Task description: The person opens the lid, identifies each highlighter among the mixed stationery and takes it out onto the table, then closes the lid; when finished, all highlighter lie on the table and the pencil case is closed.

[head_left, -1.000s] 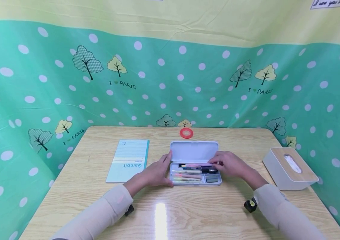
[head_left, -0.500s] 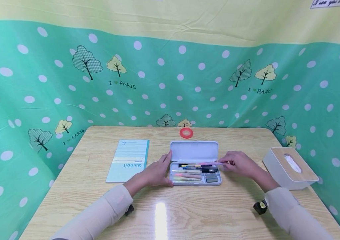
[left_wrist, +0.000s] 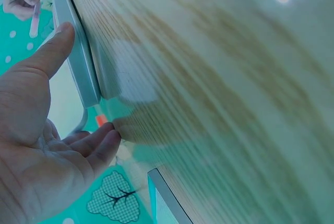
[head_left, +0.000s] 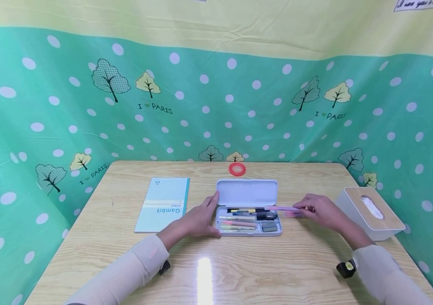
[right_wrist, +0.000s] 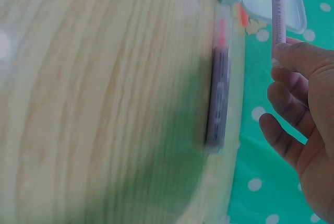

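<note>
In the head view a white pencil case (head_left: pixel 247 192) lies with its lid up, several pens and highlighters (head_left: pixel 239 223) and a grey block (head_left: pixel 269 227) inside. My left hand (head_left: pixel 199 219) rests against its left end, thumb at the near corner and index finger by the lid. To the right of the case, my right hand (head_left: pixel 321 210) pinches a pink and lavender highlighter (right_wrist: pixel 278 15) between thumb and index finger, the other fingers loosely bent. Below it, a second, blurred pink and purple highlighter (right_wrist: pixel 217 88) shows against the table.
A blue and white notebook (head_left: pixel 163 205) lies left of the case. At the back of the table (head_left: pixel 216 271) is a red tape roll (head_left: pixel 237 175). On the right stands a tissue box (head_left: pixel 369 214) with a wood-look top. A green dotted curtain (head_left: pixel 185 101) hangs behind.
My right hand has moved rightward out of the case, drawing the pinched highlighter with it past the case's right end. A second highlighter now shows below that hand. My left hand has stayed put.
</note>
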Demonstrator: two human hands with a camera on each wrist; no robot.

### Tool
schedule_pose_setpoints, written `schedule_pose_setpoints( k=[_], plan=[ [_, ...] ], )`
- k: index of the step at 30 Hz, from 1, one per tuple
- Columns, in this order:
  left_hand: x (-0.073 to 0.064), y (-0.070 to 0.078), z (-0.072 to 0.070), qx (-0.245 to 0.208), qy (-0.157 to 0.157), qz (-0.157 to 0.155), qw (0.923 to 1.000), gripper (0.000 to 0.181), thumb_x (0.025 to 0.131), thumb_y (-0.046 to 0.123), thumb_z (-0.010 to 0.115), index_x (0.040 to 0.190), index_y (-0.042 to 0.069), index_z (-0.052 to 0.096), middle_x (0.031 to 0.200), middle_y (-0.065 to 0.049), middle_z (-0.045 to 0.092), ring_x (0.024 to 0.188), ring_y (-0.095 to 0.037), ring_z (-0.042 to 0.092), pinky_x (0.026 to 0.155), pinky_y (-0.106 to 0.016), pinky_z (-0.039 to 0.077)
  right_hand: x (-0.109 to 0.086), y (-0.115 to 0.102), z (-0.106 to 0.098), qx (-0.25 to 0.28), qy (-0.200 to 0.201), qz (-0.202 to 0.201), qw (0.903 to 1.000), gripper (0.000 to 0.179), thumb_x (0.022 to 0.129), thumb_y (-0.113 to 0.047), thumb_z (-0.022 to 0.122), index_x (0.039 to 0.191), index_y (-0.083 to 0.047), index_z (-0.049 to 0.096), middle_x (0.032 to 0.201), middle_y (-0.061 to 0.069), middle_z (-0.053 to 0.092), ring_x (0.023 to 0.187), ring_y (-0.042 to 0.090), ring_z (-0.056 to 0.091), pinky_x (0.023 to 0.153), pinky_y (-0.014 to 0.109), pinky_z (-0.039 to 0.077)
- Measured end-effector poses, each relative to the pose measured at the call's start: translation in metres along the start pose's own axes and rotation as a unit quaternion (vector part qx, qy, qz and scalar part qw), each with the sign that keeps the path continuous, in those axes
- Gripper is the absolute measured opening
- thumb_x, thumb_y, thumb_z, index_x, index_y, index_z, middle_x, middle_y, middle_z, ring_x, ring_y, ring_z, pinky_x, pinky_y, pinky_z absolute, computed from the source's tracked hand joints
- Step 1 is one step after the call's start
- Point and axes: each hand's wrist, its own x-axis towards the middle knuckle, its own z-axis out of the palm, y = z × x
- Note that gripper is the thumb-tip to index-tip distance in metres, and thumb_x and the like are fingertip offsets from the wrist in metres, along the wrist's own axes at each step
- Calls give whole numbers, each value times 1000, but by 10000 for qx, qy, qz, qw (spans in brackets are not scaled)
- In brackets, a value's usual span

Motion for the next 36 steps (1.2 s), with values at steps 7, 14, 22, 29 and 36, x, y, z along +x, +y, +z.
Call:
schedule_pose_setpoints(
  k=[7, 14, 22, 29, 36],
  plan=[
    [0, -1, 0, -4, 13, -23, 10000, 134, 77, 52, 86, 164, 8, -6, 168, -18, 21, 145, -36, 43, 121, -44, 39, -15, 13, -1, 14, 17, 289, 9996, 19, 91, -11, 75, 108, -16, 81, 90, -6, 69, 76, 2, 54, 62, 19, 49],
    [0, -1, 1, -7, 12, 0, 10000, 133, 77, 52, 86, 164, 7, -5, 168, -19, 20, 146, -36, 42, 122, -44, 39, -28, 24, -2, -14, 115, 240, 9996, 20, 90, -10, 75, 108, -14, 81, 86, -8, 68, 71, -2, 50, 60, 19, 46],
    [-1, -2, 1, -9, 20, -21, 10000, 134, 77, 51, 86, 164, 8, -6, 168, -19, 21, 145, -36, 44, 121, -44, 39, -37, 31, -1, -131, 22, 432, 9990, 22, 89, -11, 77, 110, -16, 81, 85, -8, 67, 70, 1, 46, 57, 19, 41],
    [1, -2, 2, 12, -45, -69, 10000, 134, 78, 54, 85, 164, 11, -9, 170, -16, 18, 148, -34, 41, 123, -42, 37, -42, 34, 1, -445, -86, 383, 9982, 19, 89, -15, 78, 107, -17, 81, 89, -7, 70, 75, 3, 55, 64, 23, 50],
    [1, -2, 2, -8, -55, -88, 9999, 134, 78, 54, 85, 164, 12, -10, 170, -15, 18, 148, -34, 41, 123, -42, 37, -43, 37, 5, -536, -178, 427, 9975, 18, 89, -15, 78, 107, -16, 81, 91, -8, 71, 80, 6, 61, 69, 30, 55]
  ],
)
